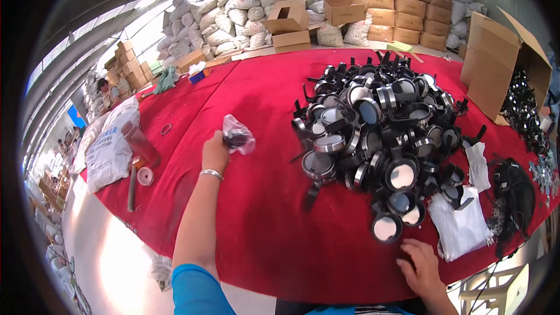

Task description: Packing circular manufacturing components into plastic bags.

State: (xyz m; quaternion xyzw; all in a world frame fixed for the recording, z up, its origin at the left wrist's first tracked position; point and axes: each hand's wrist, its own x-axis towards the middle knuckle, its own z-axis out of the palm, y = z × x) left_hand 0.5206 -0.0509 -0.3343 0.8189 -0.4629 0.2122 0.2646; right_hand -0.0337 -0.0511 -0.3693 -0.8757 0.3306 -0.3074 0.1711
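"On the far left of the red cloth [256,216], what writing do you see?"

"A white sack [111,150] with bold blue print along its side. Just right of it lies a reddish see-through bottle [141,144], near a pale disc [145,176]. If the bottle bears a label, it's too small for me to tell."

"And your left arm?"

"It reaches forward, nearly straight, out of a blue sleeve [198,291], with a silvery bracelet [211,173] round the wrist. My left hand [216,153] is clenched on a clear bag [244,137], gripping it at its left side. Something dark shows through the film. All this is well left of the heap."

"What's in the heap?"

"Round black pieces [373,140] with silvery rims and short arms, tumbled over one another. Far behind them, stacked brown cartons [382,0] carry small dark print that I can't make out."

"Your right hand?"

"My right hand [421,268] is released, palm down, fingers apart and a little bent, just beside the nearest pieces. Whether the fingertips touch the cloth, I can't tell. Right of it lie flat white bags [461,224], then a black bundle [513,195], with an open carton [490,61] standing behind."
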